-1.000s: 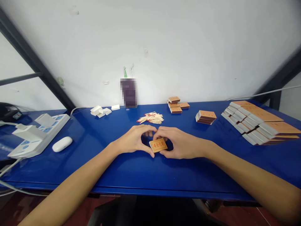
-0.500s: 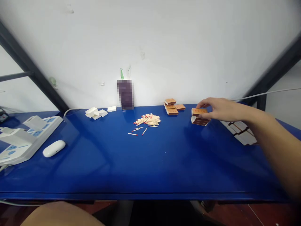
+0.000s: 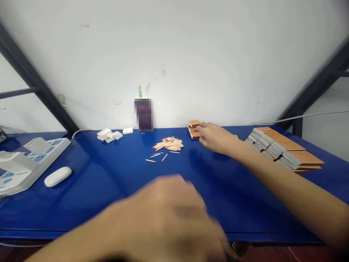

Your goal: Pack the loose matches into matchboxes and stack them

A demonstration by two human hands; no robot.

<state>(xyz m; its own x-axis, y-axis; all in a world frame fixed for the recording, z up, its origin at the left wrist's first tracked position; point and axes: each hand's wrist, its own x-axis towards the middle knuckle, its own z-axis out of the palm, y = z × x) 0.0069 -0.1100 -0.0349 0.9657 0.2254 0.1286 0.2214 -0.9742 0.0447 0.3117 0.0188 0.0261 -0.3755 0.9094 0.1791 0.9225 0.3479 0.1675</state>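
Observation:
My right hand reaches across the blue table to a small pile of orange matchboxes by the wall. Its fingertips touch the pile, and I cannot tell whether they grip a box. My left hand is raised close to the camera, heavily blurred, back facing me; nothing shows in it. A heap of red-tipped matches lies left of my right hand. A few loose matches lie in front of the heap.
A long row of stacked matchboxes lies at the right. White inner trays sit near the wall at the left. A white power strip and a white oval case are at far left. A dark blurred object leans on the wall.
Both hands let go of the matchbox at the table's middle. My right hand set it on the stack at right, then moved left to the small pile. My left hand dropped, then rose again.

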